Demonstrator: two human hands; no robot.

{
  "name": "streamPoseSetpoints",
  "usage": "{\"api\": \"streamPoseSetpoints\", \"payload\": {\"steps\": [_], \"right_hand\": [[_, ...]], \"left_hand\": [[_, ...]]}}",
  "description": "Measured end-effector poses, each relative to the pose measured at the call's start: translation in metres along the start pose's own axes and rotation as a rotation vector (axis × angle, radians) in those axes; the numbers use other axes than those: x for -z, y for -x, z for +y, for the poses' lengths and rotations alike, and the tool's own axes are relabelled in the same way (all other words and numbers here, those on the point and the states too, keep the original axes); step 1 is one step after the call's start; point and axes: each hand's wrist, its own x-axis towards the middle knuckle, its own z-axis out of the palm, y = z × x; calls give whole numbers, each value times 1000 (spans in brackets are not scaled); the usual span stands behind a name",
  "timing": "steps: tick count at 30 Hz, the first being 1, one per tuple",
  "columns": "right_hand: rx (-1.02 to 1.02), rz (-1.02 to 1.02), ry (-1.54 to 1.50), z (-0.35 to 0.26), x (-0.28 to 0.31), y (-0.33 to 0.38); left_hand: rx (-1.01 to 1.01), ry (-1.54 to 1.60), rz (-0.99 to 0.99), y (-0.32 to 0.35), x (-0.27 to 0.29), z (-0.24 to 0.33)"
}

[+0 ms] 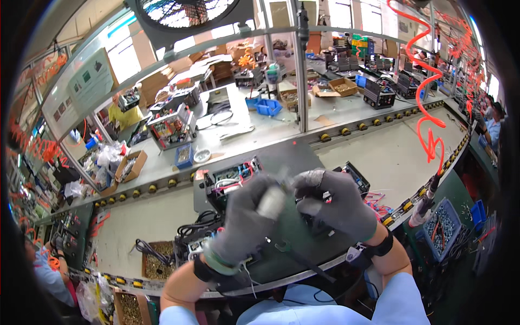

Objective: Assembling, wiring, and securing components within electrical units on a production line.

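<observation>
Both my hands wear grey work gloves and are raised close together over a dark green board (pixel 287 157). My left hand (pixel 249 214) is closed, its fingertips smeared by motion. My right hand (pixel 336 200) is closed too, its fingers bent toward the left ones. Something small and pale blurs between the fingertips, too unclear to name. Just behind my left hand is an open electrical unit (pixel 233 176) with wires and circuit parts, partly hidden. Another open black unit (pixel 353 177) lies beyond my right hand, with red and pink wires (pixel 379 205) beside it.
Black cables (pixel 200 225) and a box of small brass-coloured parts (pixel 160 260) lie to the left. At the right, a power screwdriver (pixel 428 200) hangs from a red coiled hose (pixel 425 86) near a blue screw bin (pixel 441 230). A metal post (pixel 301 81) rises beyond the roller conveyor (pixel 346 131).
</observation>
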Motion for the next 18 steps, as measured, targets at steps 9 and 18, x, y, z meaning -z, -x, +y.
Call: {"api": "streamPoseSetpoints", "payload": {"steps": [9, 18], "right_hand": [[-70, -342, 165, 77, -53, 19], [-30, -290, 339, 93, -50, 28]], "left_hand": [[87, -203, 465, -98, 119, -17], [-225, 133, 321, -105, 32, 24]]}}
